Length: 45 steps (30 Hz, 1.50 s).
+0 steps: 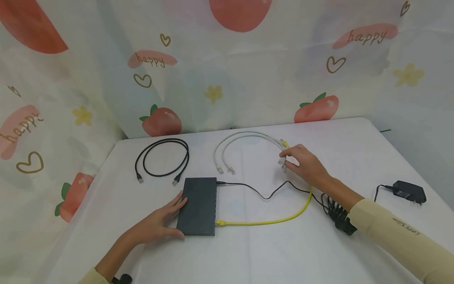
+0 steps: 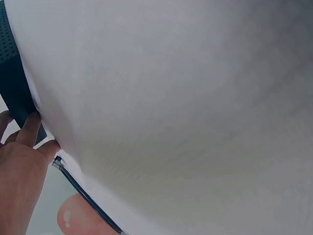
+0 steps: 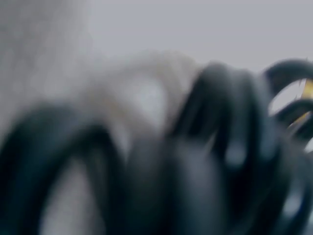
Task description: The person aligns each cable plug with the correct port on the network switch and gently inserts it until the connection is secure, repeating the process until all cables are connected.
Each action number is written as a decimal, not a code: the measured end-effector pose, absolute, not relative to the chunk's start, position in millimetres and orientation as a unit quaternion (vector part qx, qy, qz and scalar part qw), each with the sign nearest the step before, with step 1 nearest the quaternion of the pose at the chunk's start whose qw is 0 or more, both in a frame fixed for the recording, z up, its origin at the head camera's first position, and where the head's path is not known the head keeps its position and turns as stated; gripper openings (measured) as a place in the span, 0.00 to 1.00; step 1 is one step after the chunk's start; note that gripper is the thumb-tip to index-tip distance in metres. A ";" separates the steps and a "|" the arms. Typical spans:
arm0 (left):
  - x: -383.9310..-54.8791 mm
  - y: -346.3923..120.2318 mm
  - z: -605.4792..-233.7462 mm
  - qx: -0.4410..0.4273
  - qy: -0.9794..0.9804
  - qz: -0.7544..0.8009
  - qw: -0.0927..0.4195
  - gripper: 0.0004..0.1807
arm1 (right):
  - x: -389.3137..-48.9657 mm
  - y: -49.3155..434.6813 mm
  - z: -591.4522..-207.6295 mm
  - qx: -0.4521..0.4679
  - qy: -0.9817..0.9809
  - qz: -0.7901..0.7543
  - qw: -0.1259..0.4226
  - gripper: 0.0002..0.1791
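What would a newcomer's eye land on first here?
Probably the bright yellow cable, running into the right edge of the dark box, left of centre in the head view. Next, the right grip, pinching a pale connector farther back. Red fruit prints on the backdrop behind also stand out.

The left hand (image 1: 163, 221) touches the left side of a black box (image 1: 198, 206); the right hand (image 1: 307, 165) pinches a pale plug (image 1: 281, 161) near a grey cable (image 1: 248, 132); a yellow cable (image 1: 264, 224) and thin black cord (image 1: 264, 198) meet the box's right side; a looped black cable (image 1: 187, 154) and power adapter (image 1: 409, 191) lie on the desk (image 1: 269, 256).
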<state>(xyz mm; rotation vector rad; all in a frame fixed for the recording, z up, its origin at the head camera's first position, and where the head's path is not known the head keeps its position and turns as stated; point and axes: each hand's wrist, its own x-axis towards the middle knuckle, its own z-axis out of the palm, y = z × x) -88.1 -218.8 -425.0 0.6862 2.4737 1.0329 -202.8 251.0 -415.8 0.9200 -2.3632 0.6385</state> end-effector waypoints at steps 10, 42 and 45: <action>-86.9 -217.6 -422.4 0.249 0.880 0.362 0.179 0.52 | -201.2 247.2 -411.2 0.357 -0.840 0.276 0.301 0.24; -86.4 -216.3 -418.1 0.247 0.877 0.369 0.184 0.53 | -195.5 218.9 -374.3 0.230 -0.751 0.445 0.430 0.18; -86.4 -217.0 -419.3 0.247 0.876 0.371 0.184 0.53 | -199.8 225.0 -371.0 0.214 -0.754 0.442 0.437 0.18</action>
